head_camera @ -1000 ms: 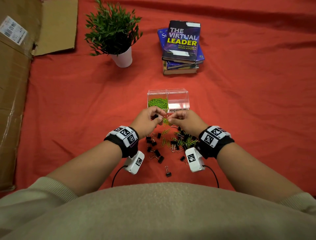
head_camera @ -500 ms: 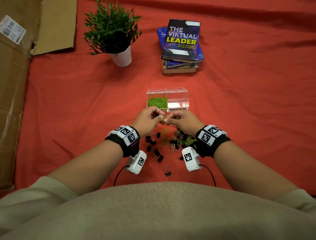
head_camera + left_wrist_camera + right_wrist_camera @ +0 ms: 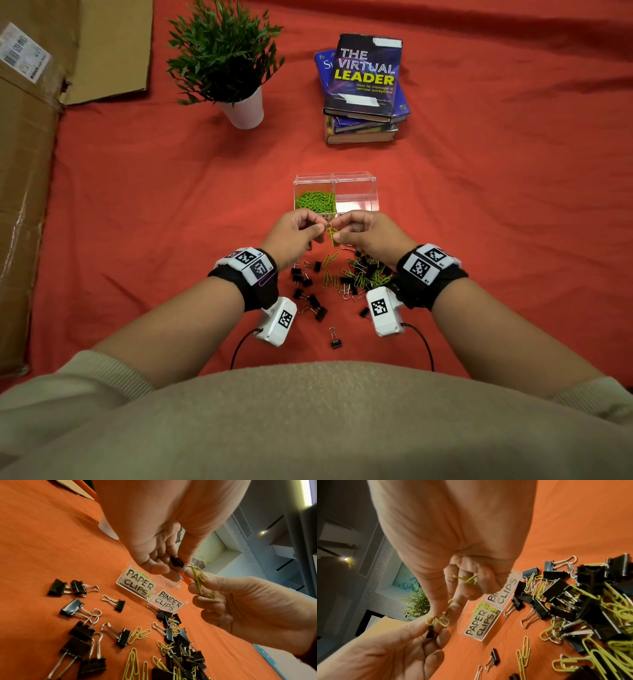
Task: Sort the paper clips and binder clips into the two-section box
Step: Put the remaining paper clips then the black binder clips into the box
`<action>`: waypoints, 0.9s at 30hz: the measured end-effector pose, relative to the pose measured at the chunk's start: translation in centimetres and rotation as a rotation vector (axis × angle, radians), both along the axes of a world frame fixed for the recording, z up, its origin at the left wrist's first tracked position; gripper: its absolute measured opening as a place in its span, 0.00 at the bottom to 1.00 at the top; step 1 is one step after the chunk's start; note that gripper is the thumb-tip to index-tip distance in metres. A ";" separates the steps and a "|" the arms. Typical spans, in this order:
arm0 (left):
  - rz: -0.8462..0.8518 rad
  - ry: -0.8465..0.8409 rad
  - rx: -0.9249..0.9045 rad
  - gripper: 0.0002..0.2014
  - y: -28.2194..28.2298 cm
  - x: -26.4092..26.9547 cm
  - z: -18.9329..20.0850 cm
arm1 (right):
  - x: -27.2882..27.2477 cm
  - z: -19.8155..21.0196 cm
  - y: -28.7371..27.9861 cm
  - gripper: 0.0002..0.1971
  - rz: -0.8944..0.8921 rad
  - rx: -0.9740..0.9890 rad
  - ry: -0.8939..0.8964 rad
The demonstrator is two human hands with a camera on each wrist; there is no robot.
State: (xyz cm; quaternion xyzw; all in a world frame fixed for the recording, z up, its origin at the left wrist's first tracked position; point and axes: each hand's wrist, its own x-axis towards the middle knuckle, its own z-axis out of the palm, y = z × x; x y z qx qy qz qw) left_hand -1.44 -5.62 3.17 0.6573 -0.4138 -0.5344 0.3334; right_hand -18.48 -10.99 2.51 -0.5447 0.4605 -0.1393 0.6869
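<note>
A clear two-section box [image 3: 374, 192] stands ahead of my hands, labelled "PAPER CLIPS" [image 3: 135, 585] on the left and "BINDER CLIPS" [image 3: 168, 602] on the right. Green paper clips [image 3: 315, 202] lie in its left section. Just in front of the box my hands meet above the cloth. My left hand [image 3: 317, 229] pinches a small black binder clip [image 3: 176, 562]. My right hand [image 3: 342, 234] pinches green paper clips [image 3: 438, 619] hooked to that clip, with more green clips [image 3: 465, 579] under its curled fingers. A mixed pile [image 3: 363, 274] lies beneath my right wrist.
Loose black binder clips [image 3: 305, 284] are scattered under my left wrist, and a single one [image 3: 335, 339] lies nearer my body. A potted plant [image 3: 239, 85] and a stack of books [image 3: 363, 96] sit at the back, cardboard [image 3: 27, 171] along the left. Red cloth [image 3: 496, 240] covers the surface.
My two hands have drawn together in front of the box. The binder clip and the green paper clips now meet between the fingertips.
</note>
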 end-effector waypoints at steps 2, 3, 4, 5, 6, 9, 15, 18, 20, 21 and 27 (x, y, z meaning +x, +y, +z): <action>0.001 0.000 0.000 0.09 0.0 -0.1 -0.1 | 0.1 0.3 0.0 0.06 0.003 0.000 -0.001; 0.002 -0.005 -0.003 0.09 0.0 -0.1 -0.1 | 0.1 0.5 0.0 0.04 0.000 -0.004 0.000; 0.003 -0.013 -0.005 0.09 0.0 -0.1 -0.1 | 0.2 0.6 0.0 0.03 -0.004 -0.006 0.002; 0.001 -0.020 -0.007 0.09 0.0 -0.2 -0.1 | 0.3 0.6 0.0 0.02 -0.005 -0.007 0.005; -0.003 -0.028 -0.009 0.09 0.0 -0.2 0.0 | 0.3 0.7 0.0 0.01 -0.001 -0.007 0.009; -0.012 -0.054 -0.026 0.07 0.1 -0.3 0.2 | 0.5 0.8 0.0 0.02 0.014 -0.015 0.027; -0.052 -0.083 -0.059 0.07 0.2 -0.3 -0.2 | 0.5 0.2 0.1 0.05 0.036 -0.012 0.038; -0.101 -0.141 -0.087 0.08 0.2 -0.3 0.0 | 0.4 0.0 0.2 0.07 0.039 0.018 0.045; -0.118 -0.189 -0.115 0.07 0.2 -0.3 -0.1 | 0.4 0.1 0.2 0.08 0.040 0.034 0.038; -0.120 -0.208 -0.121 0.07 0.1 -0.3 -0.1 | 0.4 0.2 0.2 0.09 0.033 0.044 0.034; -0.130 -0.194 -0.123 0.08 0.4 -0.3 -0.5 | 0.4 0.6 -0.3 0.09 -0.098 0.101 0.010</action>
